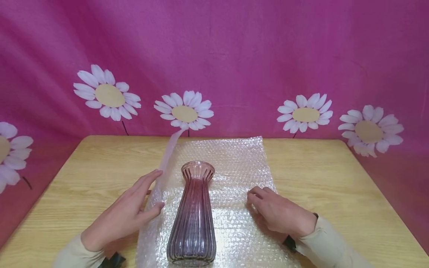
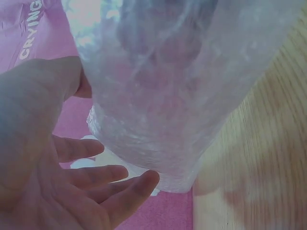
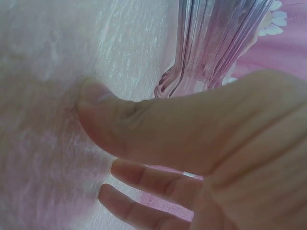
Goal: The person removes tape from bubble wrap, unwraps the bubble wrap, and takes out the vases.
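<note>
A ribbed glass vase (image 1: 194,219), pink at its rim and purple-grey toward its base, lies on a sheet of bubble wrap (image 1: 231,163). My left hand (image 1: 125,210) is at the sheet's raised left edge, its fingers extended and thumb lapping over the edge. In the left wrist view the lifted bubble wrap (image 2: 158,110) stands in front of the spread fingers (image 2: 129,196); the vase shows only dimly through it. On the sheet's right side rests my right hand (image 1: 279,210), fingers loosely bent. Its thumb (image 3: 100,110) touches the wrap in the right wrist view.
The wood-grain table (image 1: 321,178) extends on both sides of the sheet. A magenta cloth (image 1: 234,67) printed with white daisies hangs behind the table and along its sides. The sheet's far edge reaches close to the table's back edge.
</note>
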Demonstrator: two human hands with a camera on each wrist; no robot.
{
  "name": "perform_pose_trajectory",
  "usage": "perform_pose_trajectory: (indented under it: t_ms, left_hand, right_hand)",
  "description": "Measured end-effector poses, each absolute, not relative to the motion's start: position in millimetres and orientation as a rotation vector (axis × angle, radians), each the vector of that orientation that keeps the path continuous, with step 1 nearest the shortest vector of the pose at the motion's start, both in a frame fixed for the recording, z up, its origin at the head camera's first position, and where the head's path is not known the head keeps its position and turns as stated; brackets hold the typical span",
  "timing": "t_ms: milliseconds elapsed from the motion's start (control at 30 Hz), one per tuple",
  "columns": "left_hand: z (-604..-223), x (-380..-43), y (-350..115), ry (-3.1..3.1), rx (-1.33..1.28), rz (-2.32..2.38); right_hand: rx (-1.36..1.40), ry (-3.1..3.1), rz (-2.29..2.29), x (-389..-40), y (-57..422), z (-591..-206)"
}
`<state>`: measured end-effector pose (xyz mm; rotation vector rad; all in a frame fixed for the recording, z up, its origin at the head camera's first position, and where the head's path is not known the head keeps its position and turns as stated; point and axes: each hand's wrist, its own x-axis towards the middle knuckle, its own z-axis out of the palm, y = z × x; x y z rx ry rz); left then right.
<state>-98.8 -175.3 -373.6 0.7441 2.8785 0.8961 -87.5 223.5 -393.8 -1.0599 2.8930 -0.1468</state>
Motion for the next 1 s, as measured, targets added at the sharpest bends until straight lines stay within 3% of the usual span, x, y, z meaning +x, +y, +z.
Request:
perform_pose_trajectory:
  t_ms: [1000]
  left_hand:
    - [-365.6,-87.4,-183.5,2.965,0.843,0.946]
  right_hand:
    - [-1.076,2.891,-0.189,-85.9,223.6,-394.6]
